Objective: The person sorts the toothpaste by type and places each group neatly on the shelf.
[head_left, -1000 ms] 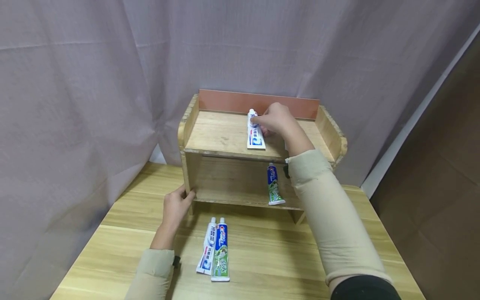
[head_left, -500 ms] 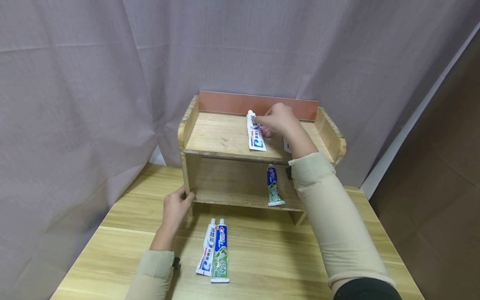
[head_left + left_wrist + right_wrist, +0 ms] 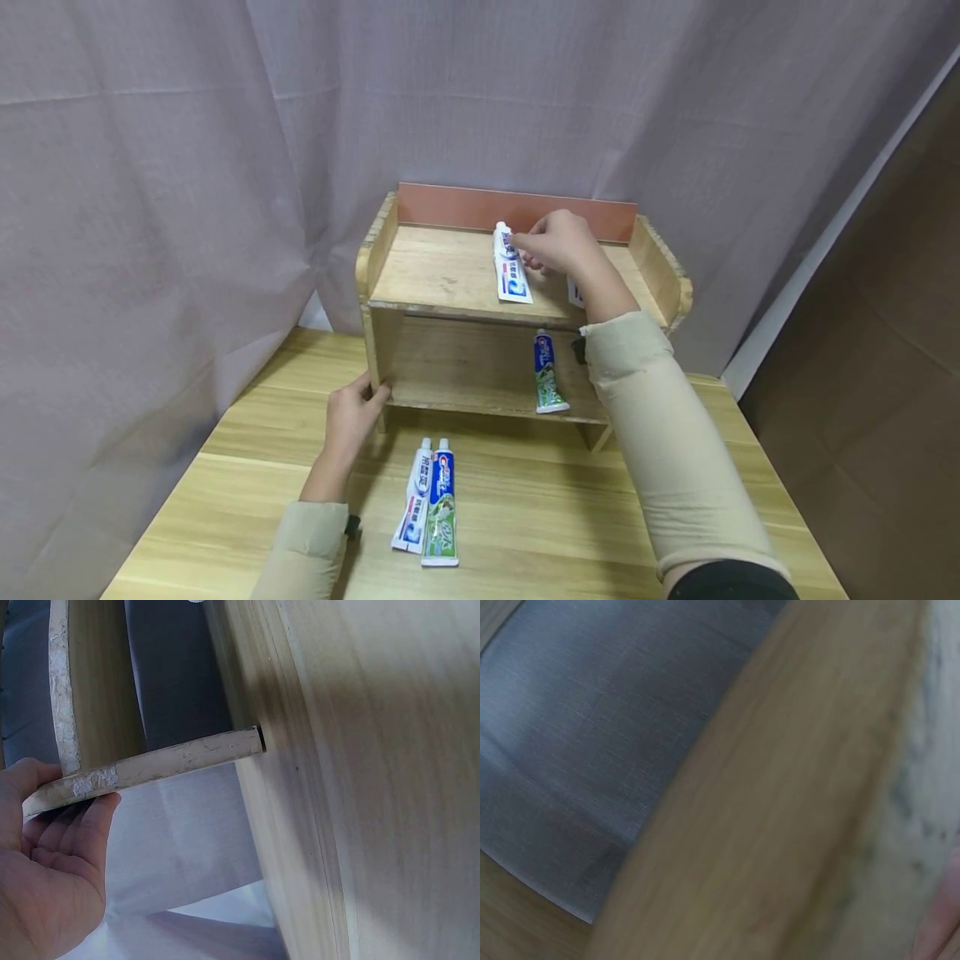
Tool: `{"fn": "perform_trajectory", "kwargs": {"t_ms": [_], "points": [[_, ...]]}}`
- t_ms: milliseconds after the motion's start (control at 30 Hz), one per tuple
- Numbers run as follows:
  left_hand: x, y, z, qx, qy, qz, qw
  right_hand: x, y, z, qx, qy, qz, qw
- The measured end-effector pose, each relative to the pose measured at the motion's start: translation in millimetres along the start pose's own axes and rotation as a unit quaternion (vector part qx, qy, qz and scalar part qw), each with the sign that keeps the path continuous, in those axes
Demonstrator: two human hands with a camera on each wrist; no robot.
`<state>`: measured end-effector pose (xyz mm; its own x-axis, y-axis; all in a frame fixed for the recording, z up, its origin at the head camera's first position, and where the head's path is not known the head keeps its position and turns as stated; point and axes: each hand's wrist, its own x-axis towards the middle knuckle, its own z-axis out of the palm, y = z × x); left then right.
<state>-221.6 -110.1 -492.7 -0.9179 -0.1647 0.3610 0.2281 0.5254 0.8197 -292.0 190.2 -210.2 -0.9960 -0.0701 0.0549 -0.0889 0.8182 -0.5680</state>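
In the head view a white-and-blue toothpaste tube (image 3: 513, 275) lies on the upper board of a small wooden shelf (image 3: 442, 275). My right hand (image 3: 558, 242) is just right of that tube, its fingertips touching the tube's right edge near the cap end. Partly behind my right wrist, the end of another white tube (image 3: 575, 293) shows. My left hand (image 3: 352, 417) grips the left side panel of the shelf low down; in the left wrist view its thumb and fingers lie on opposite sides of the panel (image 3: 165, 757). The right wrist view shows mostly blurred wood.
On the lower board lies a blue-and-green toothpaste tube (image 3: 550, 372). In front of the shelf, a white tube (image 3: 413, 508) and a blue-and-green tube (image 3: 442, 508) lie side by side on the wooden table (image 3: 525, 500). A grey curtain (image 3: 480, 100) hangs behind.
The white tube on the upper board has tilted slightly, its lower end shifting right. My right fingertips have drawn back rightward across it to its edge. My left hand keeps its grip.
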Motion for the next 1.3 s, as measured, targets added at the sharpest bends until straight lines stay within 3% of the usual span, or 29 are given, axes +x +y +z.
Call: {"fn": "perform_trajectory", "kwargs": {"t_ms": [333,767,1300], "points": [[-0.2,1.8,0.2,-0.005,-0.001,0.008,1.0,-4.3,3,-1,0.001,0.026,-0.029,0.9993],[0.5,1.7,0.3,-0.006,-0.007,-0.007,0.9999,-9.6,1,-2,0.02,0.029,-0.053,0.998],[0.6,1.4,1.2,0.006,-0.006,-0.01,0.9999,-17.3,2,-5,0.001,0.052,-0.089,0.9946]]}}
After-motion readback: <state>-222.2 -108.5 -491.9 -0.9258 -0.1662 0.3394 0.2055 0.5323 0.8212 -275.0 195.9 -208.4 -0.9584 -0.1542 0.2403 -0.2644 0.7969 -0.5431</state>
